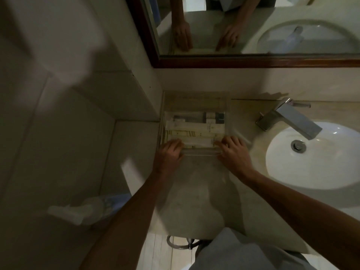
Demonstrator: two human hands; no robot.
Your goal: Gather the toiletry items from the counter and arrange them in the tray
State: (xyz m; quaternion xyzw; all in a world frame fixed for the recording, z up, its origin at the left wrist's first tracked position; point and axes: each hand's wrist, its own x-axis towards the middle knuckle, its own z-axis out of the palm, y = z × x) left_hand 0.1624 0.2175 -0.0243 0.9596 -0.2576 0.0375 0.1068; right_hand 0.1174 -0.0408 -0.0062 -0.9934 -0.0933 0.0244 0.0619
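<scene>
A clear plastic tray (pixel 194 100) sits on the counter against the back wall, left of the sink. Inside it lie several toiletry items side by side: long white and cream packets (pixel 196 126) and small dark-capped tubes (pixel 212 116) at the back. My left hand (pixel 169 152) grips the tray's near left corner. My right hand (pixel 233 152) grips the near right corner. The fingers of both hands curl over the near rim and touch the frontmost packet (pixel 198 142).
A white oval sink (pixel 315 162) with a chrome faucet (pixel 288 119) lies to the right. A framed mirror (pixel 253 26) hangs behind and reflects both hands. A tiled wall stands to the left. A chrome ring (pixel 179 243) hangs below the counter edge.
</scene>
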